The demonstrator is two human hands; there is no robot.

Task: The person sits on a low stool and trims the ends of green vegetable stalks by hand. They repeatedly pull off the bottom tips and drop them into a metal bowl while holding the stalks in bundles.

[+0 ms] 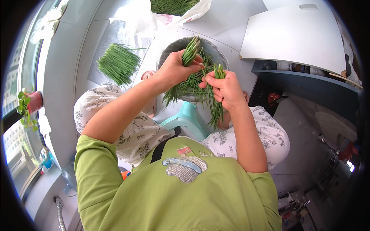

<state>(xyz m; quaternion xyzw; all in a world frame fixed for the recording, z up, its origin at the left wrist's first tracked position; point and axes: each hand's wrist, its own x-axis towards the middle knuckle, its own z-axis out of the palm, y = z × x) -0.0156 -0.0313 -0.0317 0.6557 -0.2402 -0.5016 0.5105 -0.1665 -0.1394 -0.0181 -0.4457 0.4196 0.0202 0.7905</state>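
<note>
My left hand [177, 68] grips a bunch of green garlic chives [190, 52], its pale stem ends pointing up and away from me. In my right hand [227, 88] is a second, thinner bunch of chives [216, 111], with leaves hanging down toward my lap. The fingertips of both hands are close together over a round bin with a plastic liner [224, 53]. Loose chive scraps [192, 86] lie inside that bin, partly hidden by my hands.
A neat pile of chives [119, 64] lies on a plastic sheet [95, 68] at the left. More chives [173, 6] fill a white plastic bag [199, 11] ahead. A turquoise plastic stool [185, 118] stands between my legs. An open white drawer front [292, 34] juts out at right.
</note>
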